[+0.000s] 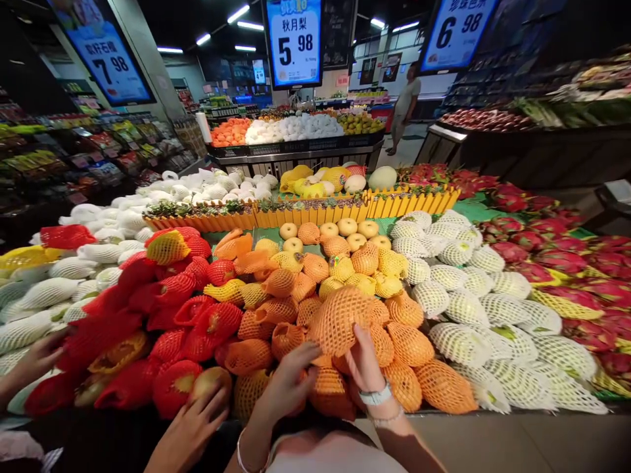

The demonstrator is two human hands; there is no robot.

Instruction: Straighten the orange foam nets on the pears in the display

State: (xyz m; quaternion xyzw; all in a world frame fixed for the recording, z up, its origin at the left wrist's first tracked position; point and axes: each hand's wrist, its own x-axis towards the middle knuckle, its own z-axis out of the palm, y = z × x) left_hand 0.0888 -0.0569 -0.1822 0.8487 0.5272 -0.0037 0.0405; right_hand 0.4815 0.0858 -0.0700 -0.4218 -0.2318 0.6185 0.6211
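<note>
A pear in an orange foam net [341,318] is raised above the heap in front of me. My right hand [365,361], with a light band at its wrist, is closed on the pear's lower right side. At the lower left edge of the net is my left hand [290,381], its fingers bent and touching the foam. Beneath both hands lie more orange-netted pears [407,341]. How far the net covers the fruit on its underside is hidden.
Another person's hand [200,414] holds a round fruit at red-netted fruit [170,345]; that person's other hand [37,361] is far left. White-netted fruit [466,345] and dragon fruit [562,259] lie right. An orange picket divider [315,213] crosses behind. A person [407,105] stands farther back.
</note>
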